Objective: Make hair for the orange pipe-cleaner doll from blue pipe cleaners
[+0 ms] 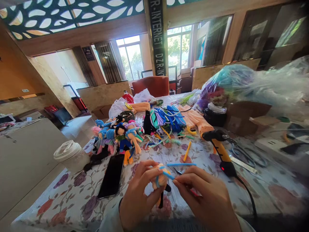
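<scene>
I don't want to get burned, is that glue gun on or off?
Likely on: the glue gun shows a small red light glowing on its handle, cord attached.

The near middle of the table is filled by the left hand and the right hand, which pinch a small doll and a blue pipe cleaner between them. Just beyond them the tablecloth is bare in a narrow strip, where only one orange stick lies. To the left, a phone, scissors and a white lidded cup close the way; bare cloth remains at the near left corner. To the right the glue gun stands, and its cord crosses the cloth toward the near edge. Farther back, dolls and a pile of pipe cleaners block the middle.
</scene>
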The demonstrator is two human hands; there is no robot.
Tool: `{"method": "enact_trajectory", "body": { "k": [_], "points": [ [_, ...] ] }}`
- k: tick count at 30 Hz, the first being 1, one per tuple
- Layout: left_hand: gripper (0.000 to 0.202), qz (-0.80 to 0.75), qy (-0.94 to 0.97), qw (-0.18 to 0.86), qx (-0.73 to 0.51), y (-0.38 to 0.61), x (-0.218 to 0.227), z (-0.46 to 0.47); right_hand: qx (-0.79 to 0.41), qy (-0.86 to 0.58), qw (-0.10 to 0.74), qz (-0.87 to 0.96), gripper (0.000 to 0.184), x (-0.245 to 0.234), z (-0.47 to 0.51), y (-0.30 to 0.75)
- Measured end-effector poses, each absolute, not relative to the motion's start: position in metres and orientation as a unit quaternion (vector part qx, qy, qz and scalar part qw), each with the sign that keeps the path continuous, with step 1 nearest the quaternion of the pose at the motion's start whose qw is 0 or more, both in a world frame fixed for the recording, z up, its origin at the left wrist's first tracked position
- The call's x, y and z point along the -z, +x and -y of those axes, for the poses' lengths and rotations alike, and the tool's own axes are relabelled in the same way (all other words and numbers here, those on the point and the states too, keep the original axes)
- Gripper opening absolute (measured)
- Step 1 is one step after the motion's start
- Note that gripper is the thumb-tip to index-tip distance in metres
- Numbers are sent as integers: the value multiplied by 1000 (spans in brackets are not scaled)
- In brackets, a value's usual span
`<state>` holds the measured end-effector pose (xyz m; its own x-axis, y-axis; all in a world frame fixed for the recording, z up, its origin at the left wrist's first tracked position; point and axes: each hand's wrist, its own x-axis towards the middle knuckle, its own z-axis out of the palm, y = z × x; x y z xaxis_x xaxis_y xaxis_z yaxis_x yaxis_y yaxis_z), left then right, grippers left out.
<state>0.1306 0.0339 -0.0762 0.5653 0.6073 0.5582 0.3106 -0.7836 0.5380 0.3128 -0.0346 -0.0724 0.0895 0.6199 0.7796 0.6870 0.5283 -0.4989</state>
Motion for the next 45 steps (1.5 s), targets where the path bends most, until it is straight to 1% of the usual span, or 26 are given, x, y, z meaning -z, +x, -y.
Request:
{"method": "enact_trajectory", "body": {
  "k": [2,5,8,10,13,18,22,24,28,31,35,40,45],
  "points": [
    [38,-272,839,256,-395,131,77,-35,26,-485,560,672,9,73,34,312],
    [34,-287,774,386,-411,132,77,-36,32,-474,564,675,7,74,33,310],
    [33,-286,710,491,-416,133,75,-38,47,-462,557,688,14,75,34,308],
    [33,-282,672,544,-416,134,74,-39,59,-456,557,691,16,76,35,307],
    [35,-290,629,594,-409,134,72,-39,78,-455,566,684,13,76,37,306],
    [38,-299,597,629,-399,135,70,-37,123,-463,539,693,15,75,37,304],
    [39,-282,585,649,-396,135,70,-38,124,-457,524,708,16,74,36,304],
    [38,-279,585,650,-397,135,71,-39,108,-457,535,702,17,75,35,306],
    [37,-282,595,644,-390,133,71,-39,37,-475,582,659,11,74,34,313],
    [37,-290,603,638,-381,133,69,-38,1,-482,592,646,17,70,32,317],
    [38,-303,610,633,-368,134,67,-36,33,-425,589,687,13,65,32,317],
    [37,-299,608,641,-360,134,66,-37,86,-419,549,718,18,67,35,315],
    [36,-296,618,638,-351,133,68,-37,67,-419,555,716,19,65,33,317]
  ]
}}
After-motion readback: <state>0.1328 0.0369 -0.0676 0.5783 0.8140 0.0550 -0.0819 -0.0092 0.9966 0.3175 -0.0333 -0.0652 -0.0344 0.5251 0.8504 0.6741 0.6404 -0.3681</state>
